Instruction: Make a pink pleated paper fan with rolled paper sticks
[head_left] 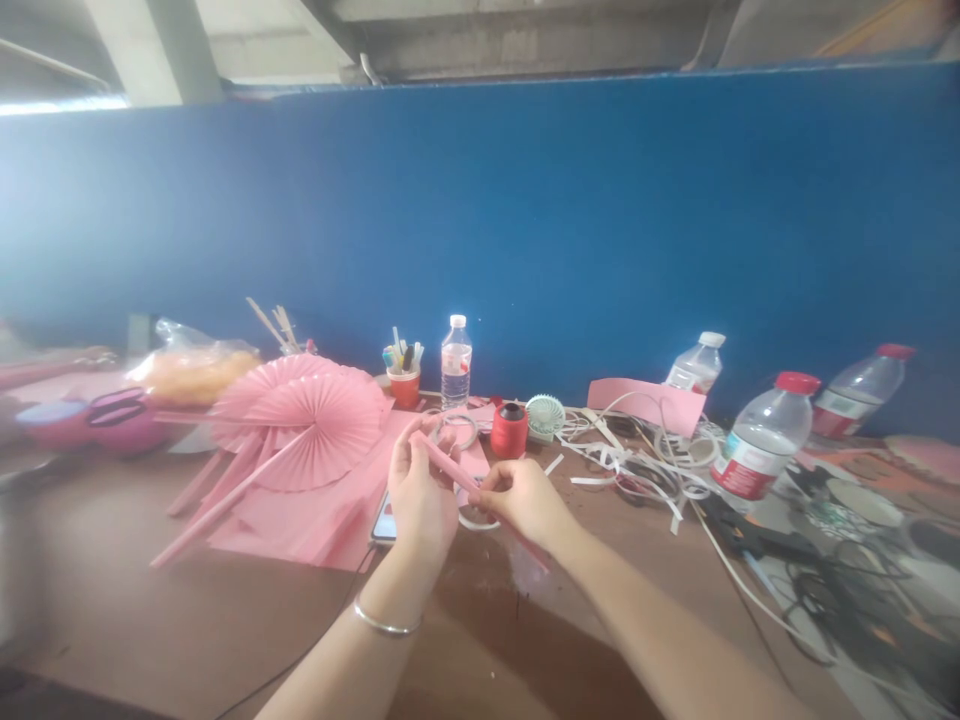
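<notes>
A slim pink paper stick (448,464) slants across between my two hands above the table. My left hand (424,495), with a silver bangle at the wrist, holds its upper end between thumb and fingers. Lower down, my right hand (525,500) pinches the same stick, and its end shows below that hand. To the left lie pleated pink paper fans (322,425) with long pink handles, on pink paper sheets (300,525). A phone (384,522) lies partly hidden behind my left hand. Just beyond the hands stands a red spool-like object (509,432).
Water bottles (456,365) stand along the blue wall (510,230), with a large red-capped bottle (766,440) at right. Tangled white strips (622,465) and black cables (825,580) cover the right side. A red cup of pens (403,385) stands behind.
</notes>
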